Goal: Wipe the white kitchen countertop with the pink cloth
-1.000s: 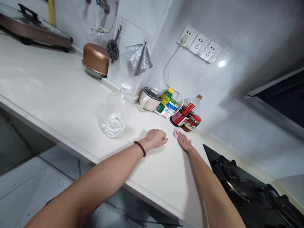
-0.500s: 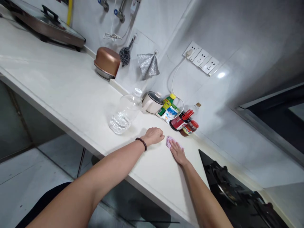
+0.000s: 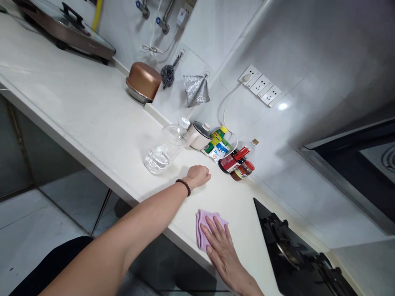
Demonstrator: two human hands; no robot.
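A large clear plastic bottle (image 3: pixel 160 157) stands near a cream pot (image 3: pixel 197 139) with a dark glass lid (image 3: pixel 201 129). A dark wiry scrubber (image 3: pixel 167 76) and a silvery cloth (image 3: pixel 196 89) hang near a rounded copper-coloured vessel (image 3: pixel 144 80); three white socket plates (image 3: pixel 261 85) line the wall (image 3: pixel 286 139).

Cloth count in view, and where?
2. Lilac cloth flat on the counter, under the right hand; silvery cloth hanging on the wall. More could be hidden behind other items.
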